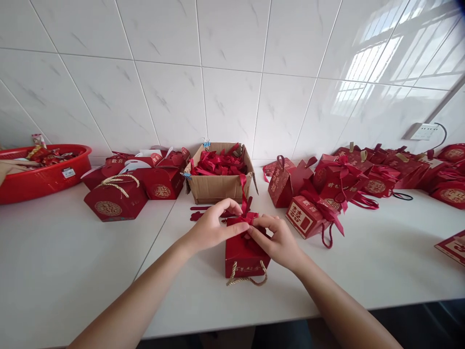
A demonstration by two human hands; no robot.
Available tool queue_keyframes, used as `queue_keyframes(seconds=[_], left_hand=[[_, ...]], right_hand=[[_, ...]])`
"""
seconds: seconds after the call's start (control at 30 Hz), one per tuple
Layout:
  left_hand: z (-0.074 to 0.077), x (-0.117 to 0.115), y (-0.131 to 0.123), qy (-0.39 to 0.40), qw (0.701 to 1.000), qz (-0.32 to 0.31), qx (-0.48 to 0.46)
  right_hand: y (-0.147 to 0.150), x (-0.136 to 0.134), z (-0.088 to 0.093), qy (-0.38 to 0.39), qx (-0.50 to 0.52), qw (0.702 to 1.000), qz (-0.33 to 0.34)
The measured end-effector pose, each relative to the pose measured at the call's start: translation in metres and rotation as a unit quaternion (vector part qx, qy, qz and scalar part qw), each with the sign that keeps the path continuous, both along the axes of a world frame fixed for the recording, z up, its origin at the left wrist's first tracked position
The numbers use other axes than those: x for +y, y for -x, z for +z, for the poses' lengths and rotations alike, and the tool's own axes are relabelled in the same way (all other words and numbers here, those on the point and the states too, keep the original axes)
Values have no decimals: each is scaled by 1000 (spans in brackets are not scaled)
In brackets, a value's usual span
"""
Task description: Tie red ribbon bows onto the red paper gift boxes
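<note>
A red gift box (244,257) lies on the white table in front of me, its twisted cream rope handle (250,279) hanging toward me. On its top sits a red ribbon (250,217) looped like a bow. From the left, my left hand (213,227) pinches the ribbon between thumb and forefinger. My right hand (278,238) closes on the ribbon's other side, fingertips pressed together. The two hands nearly meet over the box, and the fingers partly hide the knot. Just behind stands an open cardboard box (218,189) full of red ribbons, one strand trailing over its front edge.
Several red gift boxes (118,201) stand at left, near a red plastic basin (47,177) of wrapped sweets. More gift boxes crowd the right, the nearest being a ribboned box (303,215). A tiled wall (232,106) closes off the back, with a power socket (423,131) at right.
</note>
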State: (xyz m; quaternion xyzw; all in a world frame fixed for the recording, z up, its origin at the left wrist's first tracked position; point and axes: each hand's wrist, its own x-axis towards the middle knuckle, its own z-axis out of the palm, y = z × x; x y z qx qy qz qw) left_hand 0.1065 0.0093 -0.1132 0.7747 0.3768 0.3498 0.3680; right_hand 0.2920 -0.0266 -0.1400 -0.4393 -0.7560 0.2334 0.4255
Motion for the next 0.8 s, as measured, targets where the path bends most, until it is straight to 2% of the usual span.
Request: queue_keyframes(seconds=[0.1,0.2,0.3,0.5,0.63,0.73,0.8], left_hand=[[-8,-4,1,-12,1000,5,28],[-11,-6,-2,-14,999,29,-6],[-15,-7,-5,-28,999,25,-37],[-23,-13,-7,-135,988,74,-27],[-26,-17,-7,-194,978,70,-19],[-26,-19,-7,-204,977,66,-15],[-25,-20,-6,-179,982,60,-15]], right_hand=[[-2,-1,1,-2,-17,1000,0],[-3,-1,2,7,-24,1000,17],[-2,-1,2,13,-18,1000,11],[1,-3,1,43,53,998,-11],[2,-2,0,64,99,993,-2],[2,-2,-2,88,146,985,2],[2,-2,-3,96,160,982,2]])
